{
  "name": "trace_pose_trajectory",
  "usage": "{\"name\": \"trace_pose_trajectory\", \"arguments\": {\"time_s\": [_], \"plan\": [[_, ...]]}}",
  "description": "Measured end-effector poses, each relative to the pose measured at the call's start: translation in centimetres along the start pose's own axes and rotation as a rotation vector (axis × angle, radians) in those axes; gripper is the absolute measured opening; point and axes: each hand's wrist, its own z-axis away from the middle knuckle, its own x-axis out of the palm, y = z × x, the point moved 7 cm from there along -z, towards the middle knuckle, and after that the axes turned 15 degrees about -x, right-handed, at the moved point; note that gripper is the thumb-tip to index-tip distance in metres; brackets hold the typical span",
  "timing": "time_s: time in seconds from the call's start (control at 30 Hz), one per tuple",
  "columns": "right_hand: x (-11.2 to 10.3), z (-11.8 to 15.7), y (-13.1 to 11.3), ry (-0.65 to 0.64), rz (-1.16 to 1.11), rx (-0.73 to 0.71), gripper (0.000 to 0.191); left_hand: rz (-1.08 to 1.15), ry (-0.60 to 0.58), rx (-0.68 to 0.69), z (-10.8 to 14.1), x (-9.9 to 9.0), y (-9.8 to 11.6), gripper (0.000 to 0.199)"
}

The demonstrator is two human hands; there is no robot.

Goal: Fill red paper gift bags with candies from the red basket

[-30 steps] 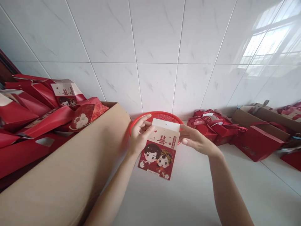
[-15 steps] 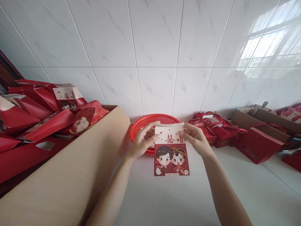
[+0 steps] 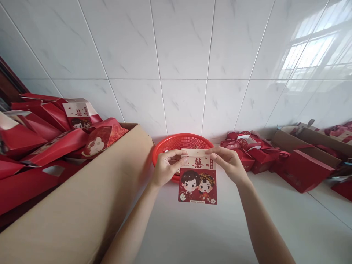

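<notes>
A flat red and cream paper wedding gift bag (image 3: 198,183) hangs upright from my two hands, its printed cartoon couple facing me. My left hand (image 3: 169,167) pinches the top left corner between thumb and fingers. At the top right corner, my right hand (image 3: 227,161) has its index finger along the upper edge and its thumb just below. A cream strip at the top is creased across the bag. Behind it stands a red plastic basket (image 3: 181,137) with small items inside, mostly hidden by the bag and my hands.
On the left, a large cardboard box (image 3: 90,194) holds several red paper bags (image 3: 66,143). Red gift boxes (image 3: 261,157) and another open carton (image 3: 295,141) stand at the right along the tiled wall (image 3: 181,102). Everything rests on a pale surface (image 3: 192,234).
The bag has shifted slightly left, and more of the cream strip at its top shows. My right index finger has slid inward along the upper edge.
</notes>
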Motion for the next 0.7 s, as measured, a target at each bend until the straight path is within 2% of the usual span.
{"name": "trace_pose_trajectory", "arguments": {"time_s": [0.13, 0.2, 0.27, 0.4, 0.57, 0.63, 0.7], "plan": [[-0.1, 0.2, 0.5, 0.067, -0.024, 0.074, 0.033, -0.028, 0.028, 0.022, 0.3, 0.1, 0.2, 0.020], [0.2, 0.3, 1.0, 0.039, -0.043, 0.147, 0.038, -0.034, 0.039, 0.046, 0.4, 0.1, 0.4, 0.018], [0.3, 0.4, 1.2, 0.005, -0.035, 0.186, 0.035, -0.038, 0.047, 0.061, 0.5, 0.1, 0.5, 0.017], [0.1, 0.3, 0.8, -0.006, -0.017, 0.146, 0.032, 0.000, -0.001, 0.032, 0.4, 0.3, 0.4, 0.018], [-0.1, 0.3, 0.0, -0.018, 0.026, 0.098, 0.028, 0.092, -0.061, -0.023, 0.3, 0.6, 0.2, 0.032], [-0.1, 0.4, -0.2, -0.020, 0.027, 0.092, 0.027, 0.113, -0.067, -0.048, 0.2, 0.6, 0.1, 0.031], [-0.2, 0.4, -0.3, -0.018, 0.016, 0.093, 0.027, 0.097, -0.123, -0.072, 0.2, 1.0, 0.1, 0.027]]}}
